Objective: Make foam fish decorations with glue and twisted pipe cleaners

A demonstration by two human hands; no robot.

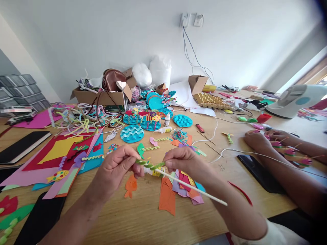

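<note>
Between my two hands a green pipe cleaner point(154, 167) is coiled round a thin white stick point(194, 188). My left hand point(118, 164) is closed in a pinch on the coil's left end. The fingers of my right hand point(185, 161) pinch the pipe cleaner's other end. From the coil the stick slants down to the right, passing in front of my right wrist. Below my hands lie an orange paper fish point(131, 185) and orange paper pieces point(167, 197). Just beyond is a green paper shape point(140, 150) with a twisted yellow-green pipe cleaner point(151, 148).
At the right, another person's hands point(259, 139) hold a colourful craft near a black phone point(260, 173). Blue painted discs point(132, 133) and glue bottles point(167, 119) stand mid-table. Coloured paper sheets point(58, 149) lie left; a white cable point(245, 153) crosses the right side.
</note>
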